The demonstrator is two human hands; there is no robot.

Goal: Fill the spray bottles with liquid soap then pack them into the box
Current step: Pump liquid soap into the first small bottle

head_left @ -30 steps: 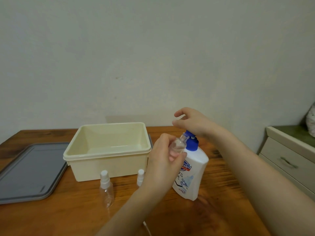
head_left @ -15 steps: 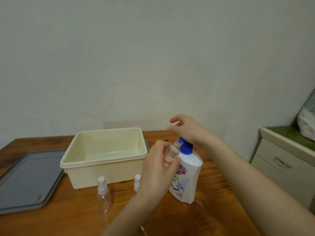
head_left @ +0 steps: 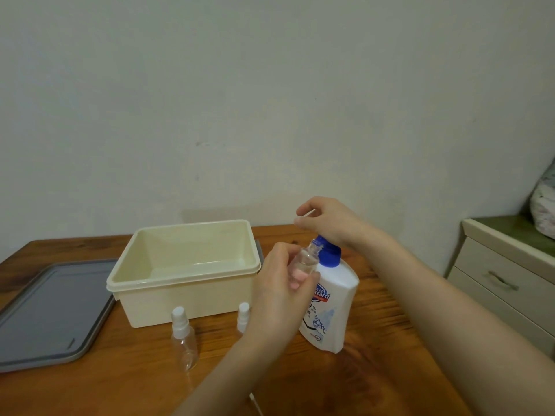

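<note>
Head view: on the wooden desk [head_left: 390,370] the left hand [head_left: 279,295] gripped an uncapped spray bottle [head_left: 303,259] in its fingers, neck at the blue pump of the white soap bottle [head_left: 333,307]. The label read "guard", its start hidden by that hand. The right hand [head_left: 327,223] pressed the pump, fingers loosely curled; whether they held anything was unclear. A capped spray bottle [head_left: 183,340] stood nearby, a second capped bottle [head_left: 243,316] half hidden. Behind sat the cream box [head_left: 192,283], grey lid [head_left: 51,310], plain wall and drawers [head_left: 504,280].
</note>
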